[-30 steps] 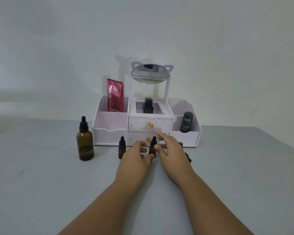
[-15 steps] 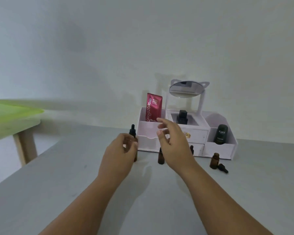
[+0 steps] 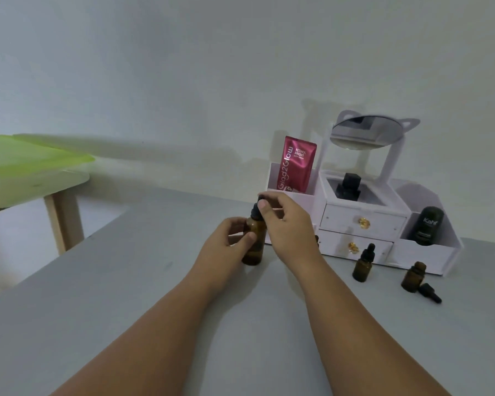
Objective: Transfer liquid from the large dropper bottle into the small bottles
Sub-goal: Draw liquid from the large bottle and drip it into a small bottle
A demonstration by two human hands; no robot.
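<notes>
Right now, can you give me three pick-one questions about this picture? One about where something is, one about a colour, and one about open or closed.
1. Where is the pouch? A) in the organiser's left bin B) flat on the table C) inside a drawer
2. What colour is the big bottle's glass? A) blue B) brown C) green
3. The small bottle farthest right is: A) capped B) tipped over C) uncapped
Answers: 1 A, it stands upright in the left bin. 2 B, brown glass shows under its black cap. 3 C, its neck is bare and a dropper lies beside it.
</notes>
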